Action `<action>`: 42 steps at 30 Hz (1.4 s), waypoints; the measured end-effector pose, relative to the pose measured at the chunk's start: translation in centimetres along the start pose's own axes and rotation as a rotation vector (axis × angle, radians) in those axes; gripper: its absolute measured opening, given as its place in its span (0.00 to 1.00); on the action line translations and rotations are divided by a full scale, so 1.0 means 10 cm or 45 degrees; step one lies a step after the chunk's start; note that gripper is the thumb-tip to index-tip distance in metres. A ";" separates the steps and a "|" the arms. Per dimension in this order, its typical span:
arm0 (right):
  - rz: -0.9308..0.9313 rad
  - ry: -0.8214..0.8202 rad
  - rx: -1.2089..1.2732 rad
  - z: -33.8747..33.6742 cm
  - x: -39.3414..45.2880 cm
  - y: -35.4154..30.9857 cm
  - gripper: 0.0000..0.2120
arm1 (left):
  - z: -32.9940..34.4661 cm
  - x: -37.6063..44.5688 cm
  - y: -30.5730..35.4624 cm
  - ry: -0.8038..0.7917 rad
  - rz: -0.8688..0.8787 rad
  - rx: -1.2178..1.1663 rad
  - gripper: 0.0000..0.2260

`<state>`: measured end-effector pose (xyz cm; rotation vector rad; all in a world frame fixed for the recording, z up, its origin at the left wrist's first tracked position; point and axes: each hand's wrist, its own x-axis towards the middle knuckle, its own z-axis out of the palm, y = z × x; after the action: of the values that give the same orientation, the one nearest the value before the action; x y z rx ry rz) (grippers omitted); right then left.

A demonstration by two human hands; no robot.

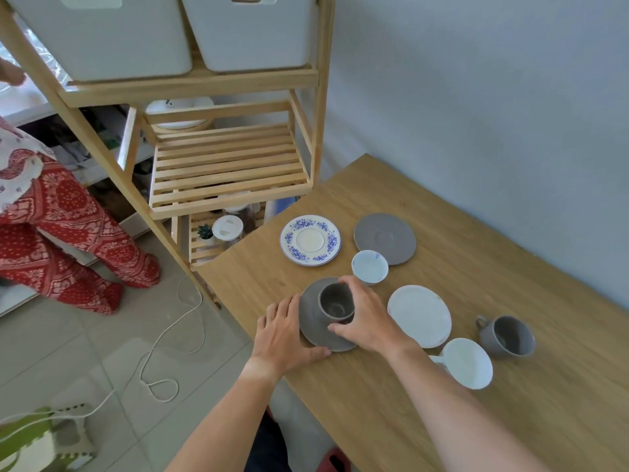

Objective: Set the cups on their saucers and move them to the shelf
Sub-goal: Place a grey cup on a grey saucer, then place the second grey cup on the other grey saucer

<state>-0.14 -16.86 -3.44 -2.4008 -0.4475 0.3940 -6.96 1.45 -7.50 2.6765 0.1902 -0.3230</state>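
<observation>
A grey cup (335, 303) stands on a grey saucer (311, 318) near the table's left edge. My left hand (284, 332) grips the saucer's left rim; my right hand (369, 318) wraps the cup from the right. Further back lie a blue-flowered saucer (309, 239) and a second grey saucer (386, 237), with a small white-and-blue cup (370, 266) between them. To the right sit a white saucer (419, 315), a white cup (468, 362) and a grey mug (509, 335). The wooden slatted shelf (228, 165) stands at the back left.
The wooden table (476, 420) runs along a pale wall. The shelf rack holds white bins (109, 35) on top, a white dish (180, 112) behind, and jars (228, 228) below. A person in red patterned trousers (64, 226) stands at left. A white cable (170, 335) lies on the floor.
</observation>
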 end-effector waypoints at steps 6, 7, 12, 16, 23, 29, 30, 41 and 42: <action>0.027 0.028 0.049 -0.07 -0.19 0.01 0.43 | 0.24 -0.29 0.10 0.302 0.006 -0.210 0.30; 0.037 0.095 0.074 -0.10 -0.25 0.03 0.42 | 0.26 -0.33 0.12 0.282 0.035 -0.298 0.23; 0.079 0.428 0.070 -0.38 -0.59 0.30 0.27 | 0.33 -0.41 0.44 0.095 0.367 -0.359 0.10; 0.301 0.667 -0.039 -0.66 -0.84 0.66 0.21 | 0.37 -0.35 0.87 0.113 0.505 -0.370 0.13; 0.728 0.795 -0.343 -0.86 -1.17 1.26 0.28 | 0.38 -0.29 1.41 0.019 0.506 -0.371 0.23; 0.919 0.662 -0.215 -0.90 -1.11 1.41 0.36 | 0.28 -0.10 1.58 -0.100 0.448 -0.334 0.31; 0.952 0.652 -0.172 -0.91 -1.08 1.42 0.35 | 0.26 -0.05 1.61 -0.105 0.445 -0.339 0.31; 0.658 0.774 0.114 -1.17 -0.27 1.22 0.41 | -0.24 1.02 1.71 0.317 0.375 -0.131 0.21; 0.614 0.762 0.140 -1.18 -0.12 1.16 0.40 | -0.30 1.16 1.68 0.298 0.322 -0.095 0.22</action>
<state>5.88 -32.23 -2.09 -2.3514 0.4138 -0.1077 7.87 -11.31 -0.98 2.6202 -0.0663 0.0754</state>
